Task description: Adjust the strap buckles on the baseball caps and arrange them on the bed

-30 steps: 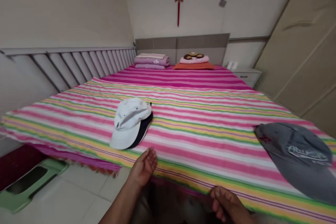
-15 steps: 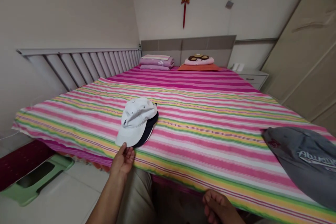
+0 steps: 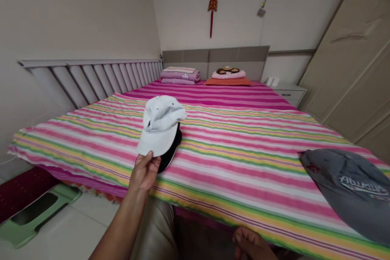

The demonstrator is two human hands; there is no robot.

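A white cap (image 3: 161,120) with a small dark logo is pinched at its brim by my left hand (image 3: 146,172), thumb on top, and tilts up above the bed. Partly hidden beneath it, a dark navy cap (image 3: 169,155) lies on the striped sheet. My right hand (image 3: 248,243) is at the bed's front edge, fingers curled together; whether it grips anything is hidden. A grey cap (image 3: 350,187) with white lettering rests on the sheet at the right, away from both hands.
The striped bed (image 3: 231,146) fills the middle. Folded purple bedding (image 3: 180,76) and a pink pillow (image 3: 228,74) are by the headboard. A green stool (image 3: 39,215) stands on the floor at left, a white nightstand (image 3: 289,92) at back right.
My left hand has taken hold of the white cap's brim and lifted it up from the navy cap, showing more of the navy one. The view has shifted slightly.
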